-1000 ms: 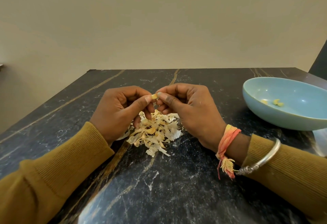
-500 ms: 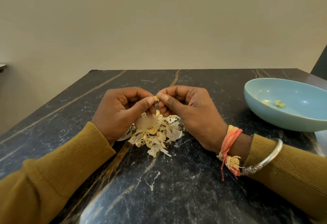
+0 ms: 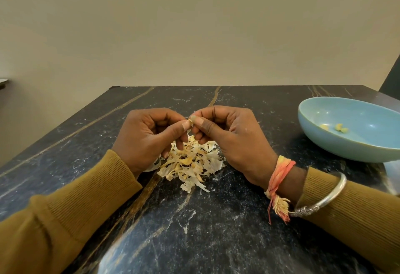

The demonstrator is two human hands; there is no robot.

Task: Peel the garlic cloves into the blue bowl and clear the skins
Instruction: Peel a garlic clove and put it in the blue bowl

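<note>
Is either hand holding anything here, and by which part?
A small garlic clove, pinched from opposite sides by the left hand and right hand; the fingers mostly hide it.

Garlic clove [image 3: 190, 121] mostly hiding inside the pinch; blue bowl [image 3: 337, 143] running off right edge; left hand [image 3: 147, 137] covering skin pile [image 3: 190, 165] edge.

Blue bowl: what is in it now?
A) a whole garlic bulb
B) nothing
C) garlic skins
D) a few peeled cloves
D: a few peeled cloves lie in the blue bowl, while the skins are piled on the table.
</note>
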